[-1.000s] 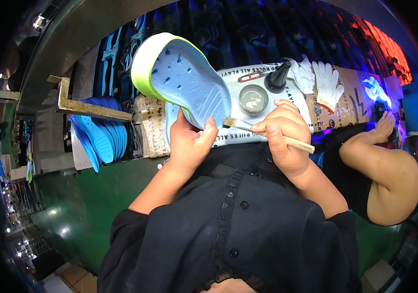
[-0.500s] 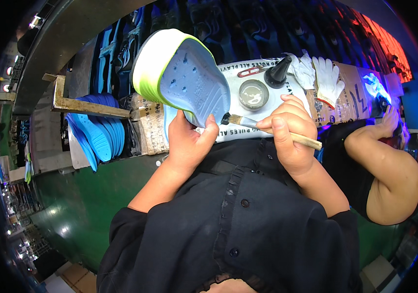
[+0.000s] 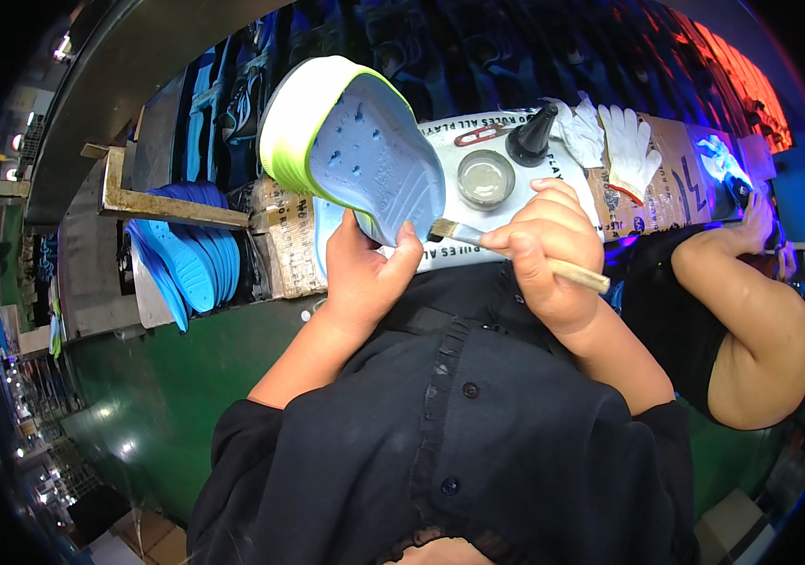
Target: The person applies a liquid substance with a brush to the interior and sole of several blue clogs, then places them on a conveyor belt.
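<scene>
My left hand [image 3: 370, 278] grips the near end of a shoe sole [image 3: 379, 155], thumb on its edge and fingers underneath. The sole is tilted, showing a light-blue hollow inside with small holes and a white and neon-yellow side wall. In my right hand [image 3: 558, 250] is a flat paintbrush [image 3: 462, 232] with a pale wooden handle. Its dark-tipped bristles are at the sole's right rim near my left thumb; whether they touch cannot be told. Behind the brush stands a small round glass dish [image 3: 485, 180] with greyish, clear contents.
A black nozzle bottle [image 3: 532, 139], a red-handled tool [image 3: 483, 135] and white gloves [image 3: 627, 155] lie beyond the dish. Stacked blue soles [image 3: 197, 250] sit at left by a worn metal bracket [image 3: 177, 207]. At right, a co-worker's bare arm [image 3: 746, 311] reaches toward a bright blue light.
My right hand and the brush have shifted slightly left, and the brush tip has moved a little along the rim. My left hand and the sole are almost still.
</scene>
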Demonstrator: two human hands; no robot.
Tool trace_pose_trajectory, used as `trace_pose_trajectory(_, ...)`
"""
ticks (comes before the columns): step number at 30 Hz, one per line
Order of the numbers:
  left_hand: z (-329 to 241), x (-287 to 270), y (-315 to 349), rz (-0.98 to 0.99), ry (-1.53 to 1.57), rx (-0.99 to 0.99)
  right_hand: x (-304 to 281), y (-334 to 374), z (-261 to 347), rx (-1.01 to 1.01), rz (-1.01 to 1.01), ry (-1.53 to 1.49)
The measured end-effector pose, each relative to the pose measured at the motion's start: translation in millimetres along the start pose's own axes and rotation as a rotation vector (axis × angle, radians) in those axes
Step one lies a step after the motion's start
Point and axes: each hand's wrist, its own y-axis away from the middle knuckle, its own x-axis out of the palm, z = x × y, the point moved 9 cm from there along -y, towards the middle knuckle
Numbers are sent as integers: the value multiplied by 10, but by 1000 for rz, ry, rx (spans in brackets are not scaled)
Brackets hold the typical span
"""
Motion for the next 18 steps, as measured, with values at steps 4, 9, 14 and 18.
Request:
trace_pose_trajectory(4, 9, -10, -28, 2, 7, -11, 65, 33, -53, 8, 29, 51)
trace_pose_trajectory(9, 9, -3, -36, 10, 8, 14, -50, 55, -83, 62, -25, 26)
trace_pose_trajectory(14, -13, 17, -38, -11, 66, 12, 74, 28, -18, 11, 37, 5)
trace_pose_trajectory(18, -14, -10, -61, -14, 51, 43, 37, 62, -30, 24, 57, -19)
